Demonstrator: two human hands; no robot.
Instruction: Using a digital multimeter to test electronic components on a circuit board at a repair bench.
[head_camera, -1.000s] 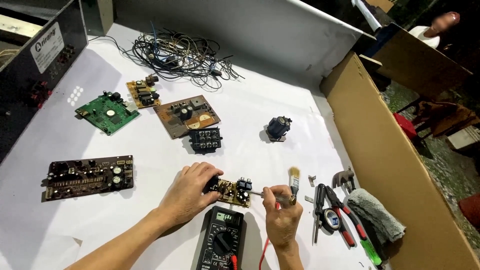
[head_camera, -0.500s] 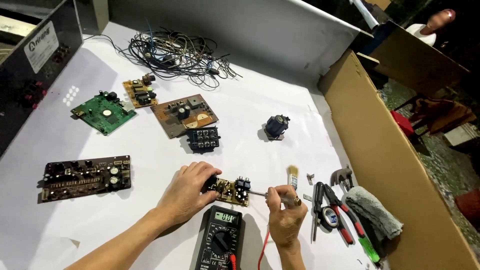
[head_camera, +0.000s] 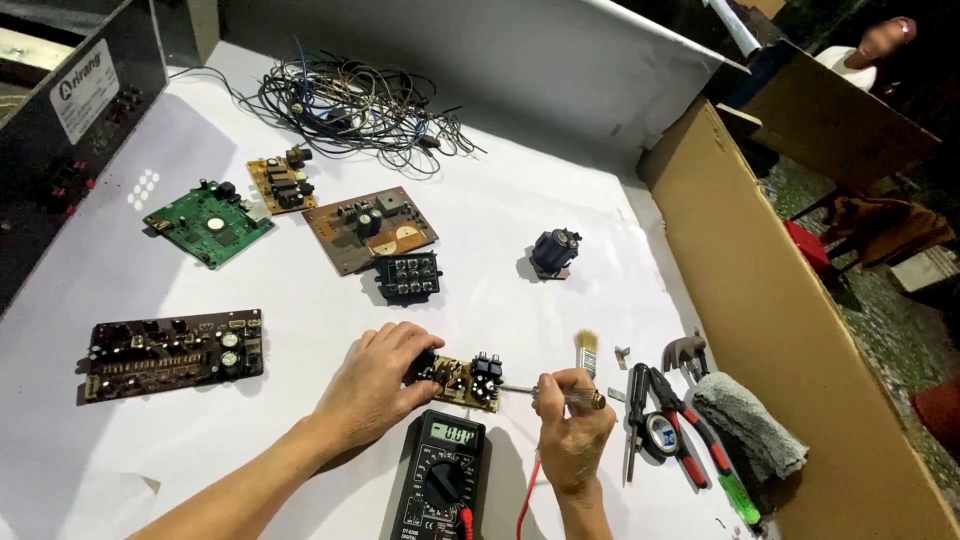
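The left hand (head_camera: 375, 385) is curled over the left end of a small yellowish circuit board (head_camera: 462, 381), fingers bent around its edge, so that end of the board is mostly hidden. The board is lying on the white surface (head_camera: 480, 240), right above the multimeter (head_camera: 441, 487). The right hand (head_camera: 572, 432) is closed in a loose fist around a thin metal-tipped probe (head_camera: 528, 390), whose tip is pointed at the board's right end; actual contact can't be made out. A red lead (head_camera: 527, 498) is seen running down beside that wrist, and the meter's bottom edge is cut off by the frame.

Just right of the hand, a small brush (head_camera: 586, 352), red-handled pliers (head_camera: 672, 415), a roll of tape (head_camera: 660, 432) and a grey rag (head_camera: 748, 432) are laid along a tall cardboard wall (head_camera: 800, 340).

Further out, a dark long board (head_camera: 172, 353), a green board (head_camera: 208, 222), a brown board (head_camera: 368, 226) and a tangle of wires (head_camera: 345, 105) are spread around. At the top left, a black box (head_camera: 60, 130) with a white rectangular label is only partly in frame. Someone else's hand (head_camera: 880, 42) is barely seen at the top right, holding something white that's hard to identify.
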